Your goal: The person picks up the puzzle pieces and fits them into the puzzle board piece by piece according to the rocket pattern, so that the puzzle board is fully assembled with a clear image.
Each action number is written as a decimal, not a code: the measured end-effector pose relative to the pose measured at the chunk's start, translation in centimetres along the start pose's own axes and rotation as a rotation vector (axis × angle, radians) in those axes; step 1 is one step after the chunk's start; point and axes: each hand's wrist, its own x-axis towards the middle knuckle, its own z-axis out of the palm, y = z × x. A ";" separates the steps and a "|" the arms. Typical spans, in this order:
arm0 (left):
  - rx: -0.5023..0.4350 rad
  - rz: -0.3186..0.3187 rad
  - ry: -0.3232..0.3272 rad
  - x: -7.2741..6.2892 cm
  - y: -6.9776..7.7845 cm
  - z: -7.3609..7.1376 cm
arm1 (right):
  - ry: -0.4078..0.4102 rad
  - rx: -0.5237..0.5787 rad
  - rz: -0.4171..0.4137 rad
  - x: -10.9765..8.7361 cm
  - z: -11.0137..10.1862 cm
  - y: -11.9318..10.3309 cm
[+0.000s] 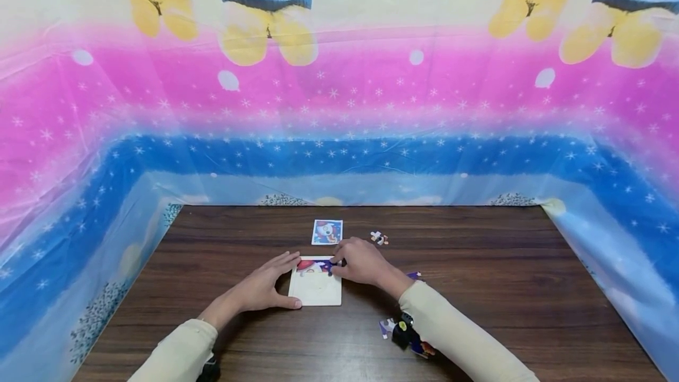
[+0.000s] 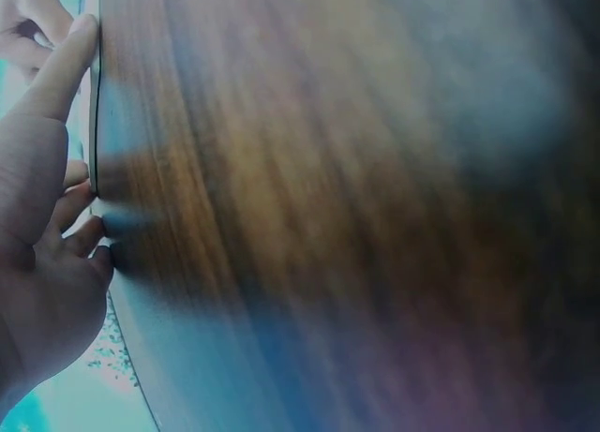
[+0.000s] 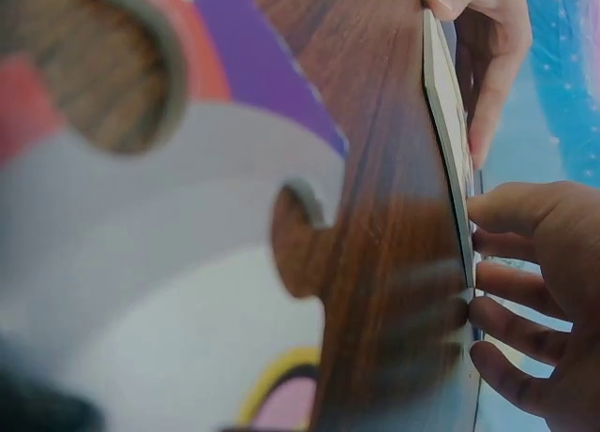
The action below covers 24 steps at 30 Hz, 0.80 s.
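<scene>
A shallow white puzzle tray point(image 1: 316, 295) lies on the brown table, with red and purple jigsaw pieces point(image 1: 306, 264) along its far side. My left hand point(image 1: 260, 285) rests along the tray's left side, fingers extended at the far corner and thumb at the near one. At the far right corner, my right hand point(image 1: 362, 261) pinches a dark purple puzzle piece point(image 1: 330, 270) between thumb and forefinger, low over the tray. The hand covers part of that piece. In the right wrist view, the other fingers point(image 3: 516, 329) of the right hand spread loosely beside the tray's edge.
A small picture card point(image 1: 327, 232) lies beyond the tray, with a few loose pieces point(image 1: 379, 238) to its right. More puzzle pieces point(image 1: 388, 326) lie near and partly under the right forearm. A patterned cloth point(image 1: 339, 158) hangs behind the table.
</scene>
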 end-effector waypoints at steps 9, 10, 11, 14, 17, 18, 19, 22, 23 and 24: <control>0.006 0.003 0.002 0.0 0.0 0.0 | -0.043 0.031 0.033 0.1 -0.2 -0.1; 0.007 0.004 0.003 0.0 0.0 0.0 | -0.047 0.042 0.029 0.1 -0.3 -0.1; 0.007 0.003 0.004 0.0 0.0 0.0 | -0.053 0.054 0.027 0.0 -0.3 0.0; 0.004 0.007 0.005 0.0 0.1 0.0 | -0.053 0.102 0.020 -0.3 -0.6 0.5; 0.004 0.009 0.008 0.1 0.1 0.0 | -0.027 0.159 0.033 -0.9 -1.1 1.0; 0.006 0.009 0.010 0.1 0.1 0.0 | -0.013 0.176 0.041 -1.1 -1.3 1.2; 0.007 0.008 0.012 0.0 0.1 0.0 | 0.003 0.191 0.049 -1.3 -1.6 1.4; 0.012 0.004 0.018 0.1 0.1 0.1 | 0.042 0.211 0.082 -2.2 -2.5 2.0; 0.013 0.003 0.019 0.1 0.1 0.1 | 0.053 0.212 0.093 -2.5 -2.7 2.2; 0.013 0.001 0.019 0.1 0.1 0.1 | 0.061 0.213 0.103 -2.8 -3.1 2.4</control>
